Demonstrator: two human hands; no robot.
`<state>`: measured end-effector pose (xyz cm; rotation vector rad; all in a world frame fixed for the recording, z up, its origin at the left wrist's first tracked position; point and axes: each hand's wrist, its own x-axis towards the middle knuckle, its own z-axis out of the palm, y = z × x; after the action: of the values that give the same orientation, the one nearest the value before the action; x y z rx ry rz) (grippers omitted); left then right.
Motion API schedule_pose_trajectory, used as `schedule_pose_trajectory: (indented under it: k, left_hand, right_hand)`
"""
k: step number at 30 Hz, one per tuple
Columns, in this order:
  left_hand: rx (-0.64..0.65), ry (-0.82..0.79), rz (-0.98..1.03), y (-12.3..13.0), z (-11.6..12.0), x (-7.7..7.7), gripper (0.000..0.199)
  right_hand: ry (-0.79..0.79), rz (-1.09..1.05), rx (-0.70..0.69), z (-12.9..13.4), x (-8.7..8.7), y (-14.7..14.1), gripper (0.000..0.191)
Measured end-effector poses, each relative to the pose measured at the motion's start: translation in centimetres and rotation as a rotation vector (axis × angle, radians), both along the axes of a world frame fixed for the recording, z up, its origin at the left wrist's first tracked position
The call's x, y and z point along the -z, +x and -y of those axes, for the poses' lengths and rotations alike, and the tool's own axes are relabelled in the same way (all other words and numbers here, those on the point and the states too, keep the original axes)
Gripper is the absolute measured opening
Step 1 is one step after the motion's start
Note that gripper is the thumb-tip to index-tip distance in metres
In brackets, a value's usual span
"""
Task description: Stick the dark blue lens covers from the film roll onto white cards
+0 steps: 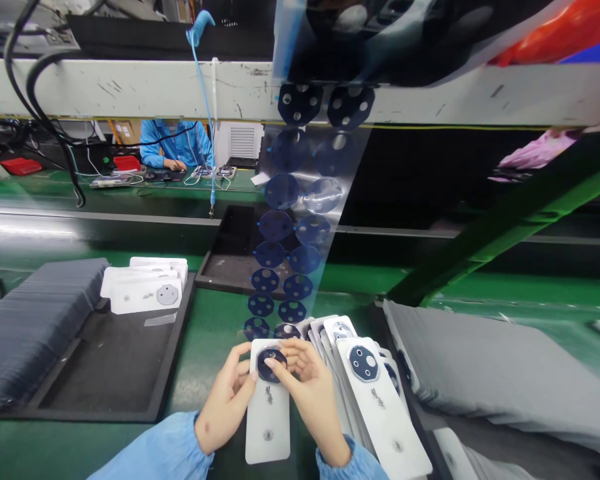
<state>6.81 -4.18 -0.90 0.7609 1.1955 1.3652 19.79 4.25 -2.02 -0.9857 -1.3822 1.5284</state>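
A white phone back cover (pixel 269 427) stands in front of me, with dark lettering and a small round mark. My left hand (pixel 229 393) grips its left edge between thumb and fingers. On the upper part lies a dark round camera sticker (pixel 266 371) with holes. The thumb of my right hand (pixel 307 383) presses on that sticker, while its fingers curl at the cover's upper right edge. To the right, several similar covers lean in a fanned stack, the front cover (pixel 383 407) bearing a dark camera sticker.
A clear sheet (pixel 300 257) of dark round stickers hangs from the white beam (pixel 145 90). At left, a black tray (pixel 105 373) holds grey sleeves (pixel 40 327) and white covers (pixel 147 293). More grey sleeves (pixel 505 373) lie right, below a green strut (pixel 505 220). A co-worker (pixel 175 143) sits beyond.
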Motion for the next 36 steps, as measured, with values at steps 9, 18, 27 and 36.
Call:
schedule_pose_trajectory:
  k: [9, 18, 27, 36]
  left_hand:
    - [-0.004, 0.004, 0.017, -0.05, -0.01, 0.49, 0.05]
    - [0.001, -0.001, 0.003, -0.05, 0.12, 0.47, 0.05]
    - [0.003, -0.001, -0.009, 0.04, 0.05, 0.1, 0.05]
    - [0.018, 0.013, -0.026, 0.11, 0.25, 0.15, 0.047]
  right_hand:
    - [0.002, 0.01, 0.004, -0.08, 0.0, -0.07, 0.034]
    - [0.012, 0.02, -0.003, 0.01, -0.21, -0.12, 0.035]
    - [0.032, 0.059, -0.004, 0.08, -0.47, -0.21, 0.034]
    - [0.059, 0.104, 0.015, 0.26, -0.5, -0.29, 0.033]
